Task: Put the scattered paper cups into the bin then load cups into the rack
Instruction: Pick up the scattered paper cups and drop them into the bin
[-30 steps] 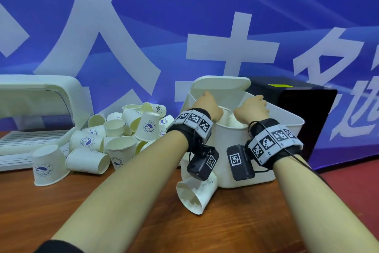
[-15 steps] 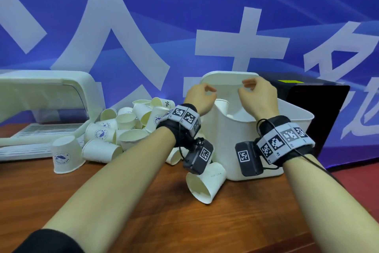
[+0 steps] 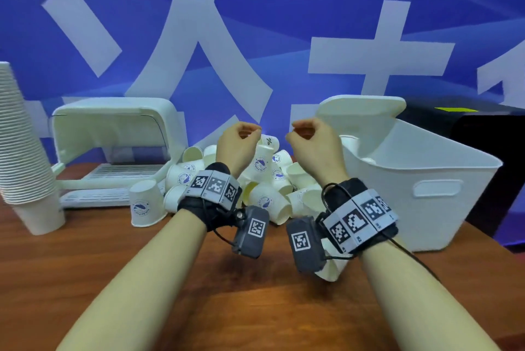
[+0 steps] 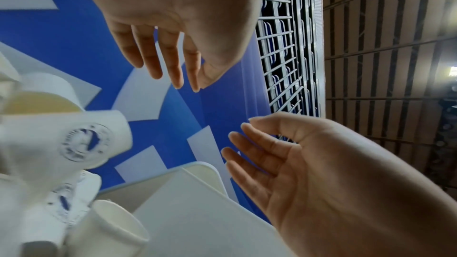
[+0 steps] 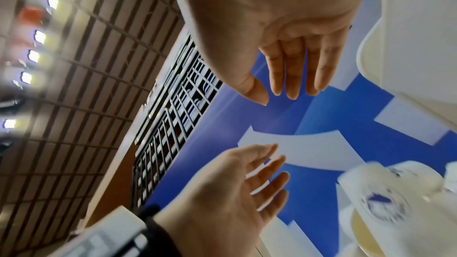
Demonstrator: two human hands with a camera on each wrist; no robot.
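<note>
Just beneath both hands' loosely curled, empty fingers (image 3: pixel 250 130) lies the cup pile (image 3: pixel 267 180).

The right forearm and wrist camera hide most of a lying cup (image 3: pixel 333 266). The bin (image 3: pixel 420 168) wall hides its inside cups. The cup stack (image 3: pixel 20 151) is cut by the left edge.

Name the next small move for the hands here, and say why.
Probably lower both hands onto the pile of scattered cups and grasp some. The left hand and right hand hover empty above it, fingers loosely curled, and many cups lie outside the white bin on the right.
</note>
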